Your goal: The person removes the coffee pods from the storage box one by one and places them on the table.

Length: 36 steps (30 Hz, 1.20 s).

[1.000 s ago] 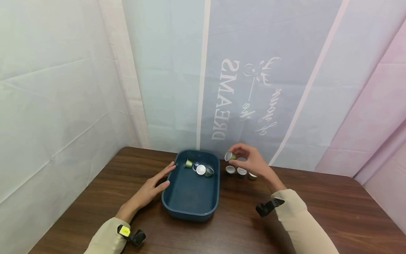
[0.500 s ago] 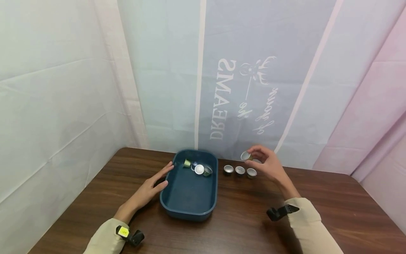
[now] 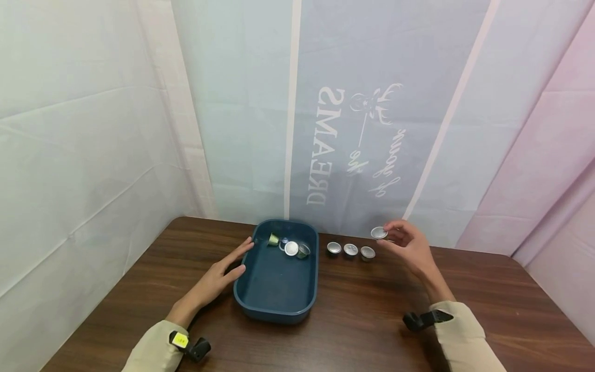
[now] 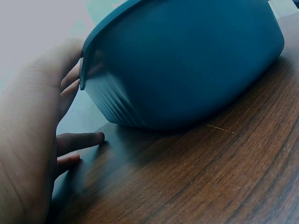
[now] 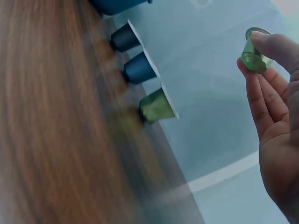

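Green and foil-lidded, the coffee capsule (image 3: 379, 233) is pinched between the thumb and fingertips of the right hand (image 3: 411, 247), held above the wooden table (image 3: 362, 320) at the far edge. At the capsule's 8 o'clock, three more capsules (image 3: 350, 250) stand in a row on the table, foil side up; the right wrist view shows two as dark blue and the nearest one green. Further along at 9 o'clock sits the blue plastic tub (image 3: 279, 310), with about four capsules (image 3: 289, 247) loose at its far end, some tipped over. The left hand (image 3: 218, 279) rests at the tub's 9 o'clock, fingers straight and laid against its outer wall, gripping nothing. Behind the table hangs a pale printed curtain (image 3: 353, 129). Exact colours inside the tub are hard to make out.
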Tool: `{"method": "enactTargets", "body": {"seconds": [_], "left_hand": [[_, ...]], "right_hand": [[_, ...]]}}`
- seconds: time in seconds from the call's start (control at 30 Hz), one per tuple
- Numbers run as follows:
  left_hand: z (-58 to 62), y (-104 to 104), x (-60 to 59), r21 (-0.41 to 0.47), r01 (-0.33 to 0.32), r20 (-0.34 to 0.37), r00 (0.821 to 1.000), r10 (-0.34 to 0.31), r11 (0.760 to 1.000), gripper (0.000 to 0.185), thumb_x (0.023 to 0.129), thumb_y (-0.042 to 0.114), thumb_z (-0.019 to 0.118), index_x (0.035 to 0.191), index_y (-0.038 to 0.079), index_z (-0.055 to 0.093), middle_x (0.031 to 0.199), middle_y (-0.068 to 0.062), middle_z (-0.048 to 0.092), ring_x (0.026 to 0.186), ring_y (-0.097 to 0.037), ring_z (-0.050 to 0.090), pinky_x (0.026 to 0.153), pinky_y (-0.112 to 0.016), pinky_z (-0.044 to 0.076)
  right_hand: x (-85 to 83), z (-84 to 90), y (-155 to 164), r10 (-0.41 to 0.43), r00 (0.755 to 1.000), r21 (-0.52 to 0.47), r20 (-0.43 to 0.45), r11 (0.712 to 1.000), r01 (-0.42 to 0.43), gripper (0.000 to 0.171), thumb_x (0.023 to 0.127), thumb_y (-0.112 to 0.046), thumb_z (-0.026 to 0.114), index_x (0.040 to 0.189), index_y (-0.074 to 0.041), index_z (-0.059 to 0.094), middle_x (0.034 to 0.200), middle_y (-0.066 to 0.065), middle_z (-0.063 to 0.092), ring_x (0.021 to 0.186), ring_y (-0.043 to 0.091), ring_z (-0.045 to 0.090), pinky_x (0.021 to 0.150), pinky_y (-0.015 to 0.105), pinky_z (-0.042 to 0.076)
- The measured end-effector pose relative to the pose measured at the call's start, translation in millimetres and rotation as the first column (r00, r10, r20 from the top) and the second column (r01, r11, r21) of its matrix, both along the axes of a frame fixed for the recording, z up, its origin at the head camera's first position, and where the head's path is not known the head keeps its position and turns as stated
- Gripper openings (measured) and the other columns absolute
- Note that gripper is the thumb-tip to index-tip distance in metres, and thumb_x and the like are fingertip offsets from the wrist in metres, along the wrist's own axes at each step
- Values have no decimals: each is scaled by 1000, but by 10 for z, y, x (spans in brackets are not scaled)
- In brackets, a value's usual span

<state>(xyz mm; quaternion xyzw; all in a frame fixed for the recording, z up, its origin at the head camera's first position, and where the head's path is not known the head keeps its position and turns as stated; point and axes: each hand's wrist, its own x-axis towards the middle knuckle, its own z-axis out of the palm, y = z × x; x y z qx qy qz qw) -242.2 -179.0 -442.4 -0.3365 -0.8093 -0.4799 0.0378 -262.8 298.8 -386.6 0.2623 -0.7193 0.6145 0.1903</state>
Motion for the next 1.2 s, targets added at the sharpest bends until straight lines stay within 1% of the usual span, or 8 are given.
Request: {"method": "enactTargets", "body": {"seconds": [0.23, 0.4, 0.63, 0.7, 0.87, 0.93, 1.03, 1.2], "left_hand": [[-10, 3, -4, 1, -1, 8, 1000, 1, 1000, 53, 101, 11, 47, 151, 15, 30, 158, 2, 18, 143, -25, 18, 104, -65, 21], [-12, -2, -9, 0, 3, 13, 1000, -3, 1000, 54, 101, 11, 46, 152, 16, 30, 158, 2, 17, 143, -24, 19, 103, -65, 22], [-16, 1, -15, -11, 7, 19, 1000, -7, 1000, 54, 101, 11, 47, 152, 17, 30, 158, 5, 17, 143, -23, 19, 104, -64, 22], [-12, 2, -13, -10, 9, 21, 1000, -9, 1000, 54, 101, 12, 47, 152, 17, 29, 158, 5, 17, 143, -23, 19, 104, -64, 22], [-1, -1, -11, -10, 13, 17, 1000, -12, 1000, 54, 101, 13, 46, 152, 17, 29, 158, 3, 16, 143, -24, 19, 104, -64, 22], [2, 1, -10, -7, 10, 19, 1000, -10, 1000, 54, 101, 13, 46, 152, 17, 29, 158, 3, 17, 143, -23, 18, 104, -64, 22], [10, 2, -1, -2, 6, 20, 1000, -6, 1000, 54, 102, 14, 46, 152, 18, 29, 158, 3, 17, 143, -24, 19, 104, -64, 22], [7, -3, 6, -5, -2, 10, 1000, 3, 1000, 53, 102, 14, 46, 152, 18, 29, 158, 3, 17, 142, -25, 19, 103, -65, 23]], "right_hand": [[22, -121, 124, -59, 998, 39, -10, 997, 59, 31, 76, 17, 71, 102, 13, 55, 103, 16, 59, 89, 12, 66, 75, 24, 53], [9, -230, 216, -100, 995, 81, 4, 992, 99, 29, 76, 14, 73, 101, 11, 58, 97, 14, 66, 84, 11, 67, 73, 22, 53], [15, -378, 319, -176, 981, 111, 79, 980, 167, 29, 77, 6, 76, 102, 5, 60, 89, 11, 68, 79, 11, 65, 68, 20, 52], [16, -412, 340, -197, 976, 123, 93, 975, 185, 29, 78, 3, 77, 101, 4, 60, 88, 12, 68, 77, 12, 64, 67, 20, 51], [8, -487, 390, -240, 965, 170, 102, 960, 221, 30, 78, -2, 79, 102, 1, 61, 91, 15, 68, 82, 11, 65, 72, 20, 51], [3, -508, 402, -243, 965, 182, 102, 958, 222, 31, 78, -2, 79, 103, 1, 61, 94, 15, 67, 86, 11, 64, 74, 20, 51], [-1, -520, 404, -222, 971, 207, 94, 958, 199, 30, 78, 1, 77, 104, 3, 60, 96, 17, 66, 88, 10, 63, 75, 20, 51], [23, -484, 370, -170, 982, 242, 80, 959, 146, 27, 78, 3, 76, 101, 4, 61, 94, 22, 66, 85, 12, 65, 71, 20, 51]]}}
